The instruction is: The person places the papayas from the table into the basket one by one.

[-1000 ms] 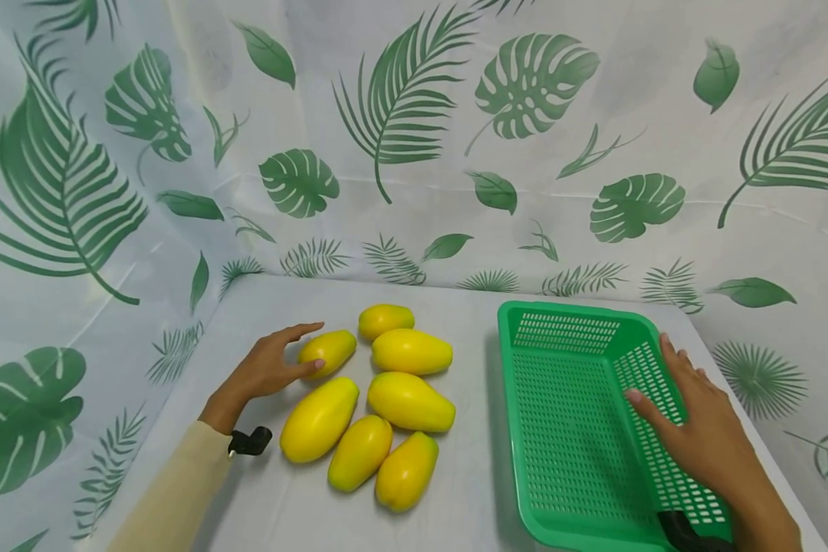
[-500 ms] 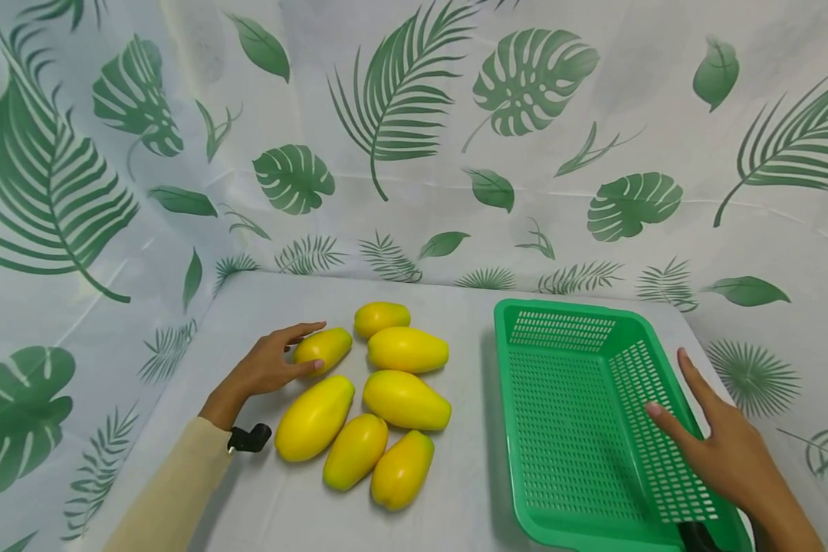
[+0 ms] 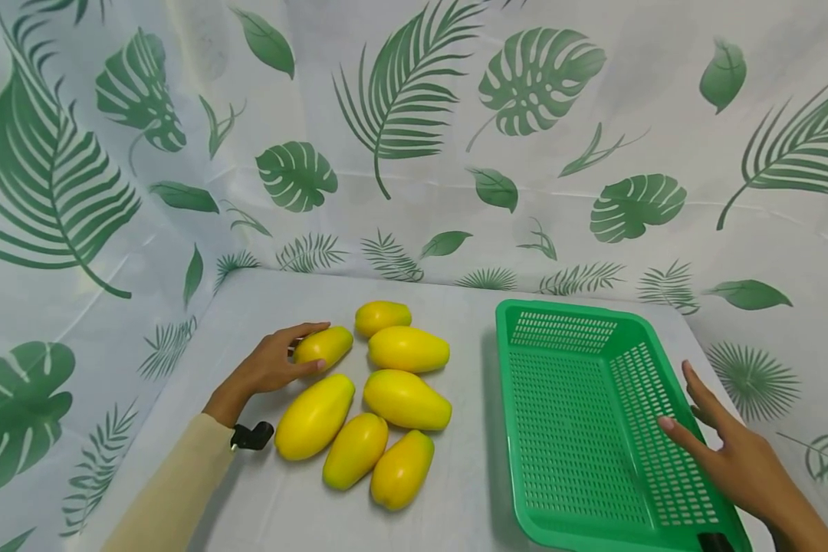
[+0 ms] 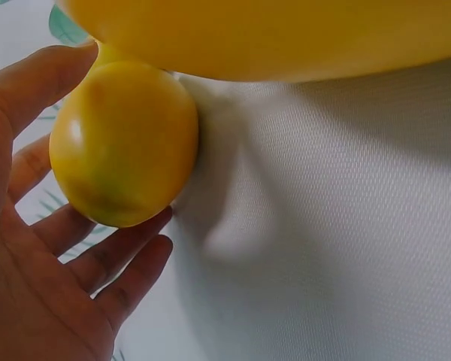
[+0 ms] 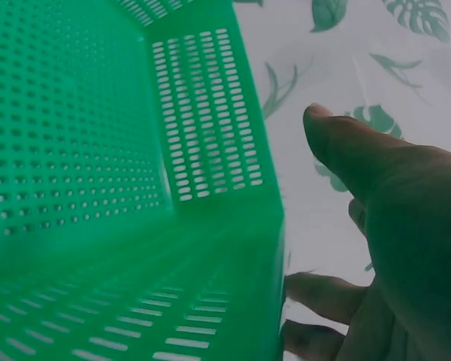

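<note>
My left hand [image 3: 272,366] is round a small yellow papaya [image 3: 327,347] at the left of the group, thumb on the near side and fingers on the far side. In the left wrist view, the hand's fingers [image 4: 128,256] curve beneath the blunt end of this papaya [image 4: 128,150]; a larger papaya [image 4: 286,37] fills the top. My right hand [image 3: 745,464] is at the right side of a green plastic basket [image 3: 507,414], thumb and forefinger spread, holding nothing. In the right wrist view, two fingertips come close to the basket's outer wall [image 5: 267,263]; contact is unclear.
Several other papayas lie close together, including a large one [image 3: 315,418] just in front of my left hand and one [image 3: 382,318] at the back. A white cloth [image 3: 469,475] covers the table. Leaf-print sheeting [image 3: 428,199] rises behind and at both sides.
My right hand has shifted right, off the basket's right rim to just outside it. My left hand has settled slightly closer round the small papaya, which lies in place.
</note>
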`<state>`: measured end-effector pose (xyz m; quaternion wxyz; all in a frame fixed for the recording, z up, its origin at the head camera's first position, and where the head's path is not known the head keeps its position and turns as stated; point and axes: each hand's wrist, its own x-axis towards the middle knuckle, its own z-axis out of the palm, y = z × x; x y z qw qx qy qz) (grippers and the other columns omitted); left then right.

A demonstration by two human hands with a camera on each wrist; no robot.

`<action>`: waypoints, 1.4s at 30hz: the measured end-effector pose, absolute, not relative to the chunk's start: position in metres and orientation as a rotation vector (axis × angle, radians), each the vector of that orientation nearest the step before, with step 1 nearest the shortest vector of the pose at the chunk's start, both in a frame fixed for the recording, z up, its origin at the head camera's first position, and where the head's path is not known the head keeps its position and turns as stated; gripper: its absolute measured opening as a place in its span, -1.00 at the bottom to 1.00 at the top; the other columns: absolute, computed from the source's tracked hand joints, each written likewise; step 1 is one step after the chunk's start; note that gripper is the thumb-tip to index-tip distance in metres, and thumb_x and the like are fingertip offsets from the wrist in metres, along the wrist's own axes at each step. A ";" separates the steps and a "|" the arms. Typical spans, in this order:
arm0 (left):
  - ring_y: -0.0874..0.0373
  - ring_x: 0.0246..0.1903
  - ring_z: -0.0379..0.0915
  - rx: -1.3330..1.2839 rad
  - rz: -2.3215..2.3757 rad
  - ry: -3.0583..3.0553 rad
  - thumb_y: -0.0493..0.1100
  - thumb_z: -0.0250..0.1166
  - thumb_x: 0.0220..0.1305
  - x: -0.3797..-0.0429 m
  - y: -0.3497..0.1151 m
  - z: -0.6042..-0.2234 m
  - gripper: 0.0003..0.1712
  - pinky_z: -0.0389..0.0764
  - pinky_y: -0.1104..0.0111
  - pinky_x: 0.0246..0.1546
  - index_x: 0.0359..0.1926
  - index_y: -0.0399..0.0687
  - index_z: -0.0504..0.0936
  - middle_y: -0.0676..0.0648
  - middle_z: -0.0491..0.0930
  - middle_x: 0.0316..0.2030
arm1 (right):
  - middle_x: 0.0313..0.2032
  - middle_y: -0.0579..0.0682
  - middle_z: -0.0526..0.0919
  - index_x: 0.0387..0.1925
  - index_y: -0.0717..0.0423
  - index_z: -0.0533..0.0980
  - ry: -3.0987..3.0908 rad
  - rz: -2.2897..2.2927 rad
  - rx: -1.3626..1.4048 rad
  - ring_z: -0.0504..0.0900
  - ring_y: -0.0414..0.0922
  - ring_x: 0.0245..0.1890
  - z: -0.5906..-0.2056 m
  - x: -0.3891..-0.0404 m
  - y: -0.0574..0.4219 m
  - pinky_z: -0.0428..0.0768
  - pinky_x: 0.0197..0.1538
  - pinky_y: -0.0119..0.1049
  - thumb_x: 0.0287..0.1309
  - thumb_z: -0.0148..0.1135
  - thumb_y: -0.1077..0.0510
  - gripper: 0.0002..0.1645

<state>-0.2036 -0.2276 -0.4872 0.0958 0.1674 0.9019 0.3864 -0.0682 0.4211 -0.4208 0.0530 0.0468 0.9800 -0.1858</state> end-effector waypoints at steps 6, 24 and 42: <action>-0.29 0.32 0.48 0.491 1.144 2.670 0.01 0.45 0.39 -0.205 -0.226 -0.488 -0.18 0.49 -0.23 0.36 0.58 0.03 0.38 -0.17 0.45 0.50 | 0.61 0.51 -0.07 0.69 -0.35 -0.48 2.919 -0.602 0.056 0.35 0.76 0.25 -0.424 -0.070 0.432 0.41 -0.02 0.68 0.54 0.18 -0.22 0.18; -0.25 0.33 0.49 0.511 1.152 2.674 -0.03 0.44 0.41 -0.208 -0.225 -0.488 -0.21 0.49 -0.20 0.37 0.58 0.00 0.39 -0.17 0.46 0.50 | 0.43 -0.81 -0.27 0.74 -0.20 -0.30 2.772 -0.774 -0.275 0.30 0.70 0.34 -0.439 -0.075 0.469 0.50 -0.13 -0.63 0.64 0.07 0.09 -0.02; -0.27 0.33 0.48 0.490 1.158 2.665 -0.02 0.44 0.41 -0.210 -0.227 -0.490 -0.20 0.49 -0.21 0.36 0.58 0.02 0.38 -0.19 0.42 0.52 | 0.48 -0.78 -0.21 0.74 -0.06 -0.29 2.644 -0.912 -0.438 0.02 -0.94 0.21 -0.449 -0.084 0.481 0.53 -0.08 -0.63 0.62 0.03 0.25 -0.03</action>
